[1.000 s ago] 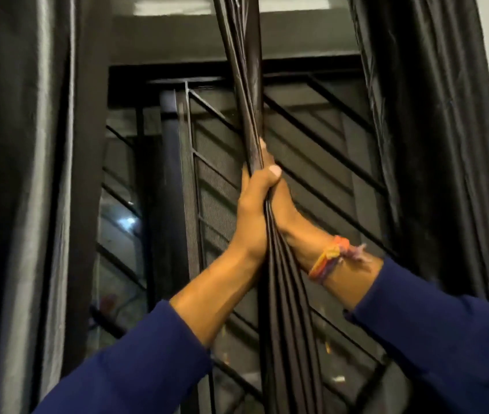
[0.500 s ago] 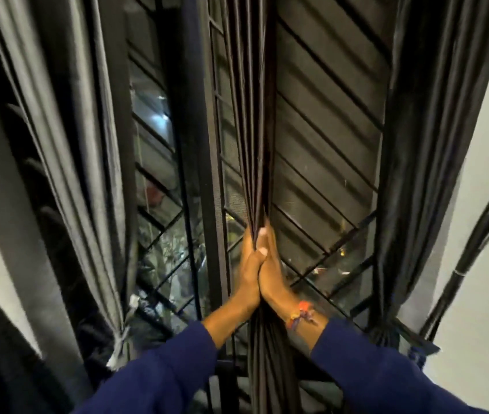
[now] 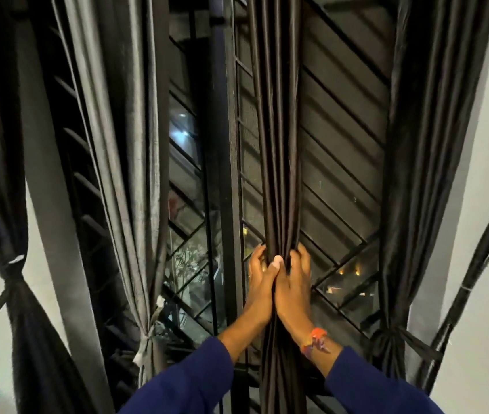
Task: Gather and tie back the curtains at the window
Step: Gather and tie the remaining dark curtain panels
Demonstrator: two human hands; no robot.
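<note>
Between both grips: dark satin pleated centre curtain [image 3: 279, 174], bunched into a rope. Left hand [image 3: 262, 282] and right hand [image 3: 294, 282] clamp it from each side, keeping pleats compact for tying. No tie on it yet.

A barred window [image 3: 342, 162] with diagonal metal grilles carries four dark curtains. The middle curtain [image 3: 279, 144] hangs bunched into a narrow column against the frame. A grey curtain [image 3: 123, 174] to its left and a black curtain [image 3: 416, 174] at right are each tied low. Another tied curtain [image 3: 1, 204] hangs at far left.
</note>
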